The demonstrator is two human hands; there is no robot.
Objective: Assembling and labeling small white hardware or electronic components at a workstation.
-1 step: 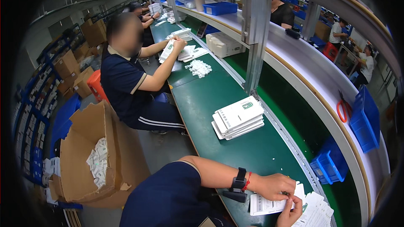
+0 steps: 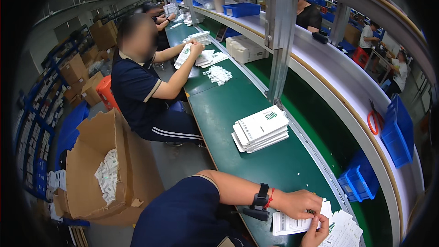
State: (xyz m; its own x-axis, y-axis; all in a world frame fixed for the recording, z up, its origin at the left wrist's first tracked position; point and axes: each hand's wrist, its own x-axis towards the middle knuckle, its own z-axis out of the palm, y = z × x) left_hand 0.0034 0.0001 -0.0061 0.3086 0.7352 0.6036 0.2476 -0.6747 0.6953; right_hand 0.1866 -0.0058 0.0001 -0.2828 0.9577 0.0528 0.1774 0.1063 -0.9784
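Observation:
My left hand (image 2: 299,204), with a dark watch and a red cord at its wrist, lies over a flat white printed box (image 2: 284,225) near the bench's front edge. Its fingers are closed at the box's upper side. From the lower edge comes my right hand (image 2: 316,231), thumb and fingers pinched on the same box, meeting the left fingertips. A small dark spot shows between the fingertips; what it is I cannot make out. Beside my right hand lies a fanned heap of flat white boxes (image 2: 346,230). Farther up the bench stands a stack of white boxes (image 2: 261,130).
A co-worker (image 2: 137,77) sits at the left, holding white packages by a pile of small clear pieces (image 2: 217,75). A large open carton (image 2: 91,132) stands on the floor. Along the right runs a shelf with blue bins (image 2: 397,130) and orange-handled scissors (image 2: 375,122).

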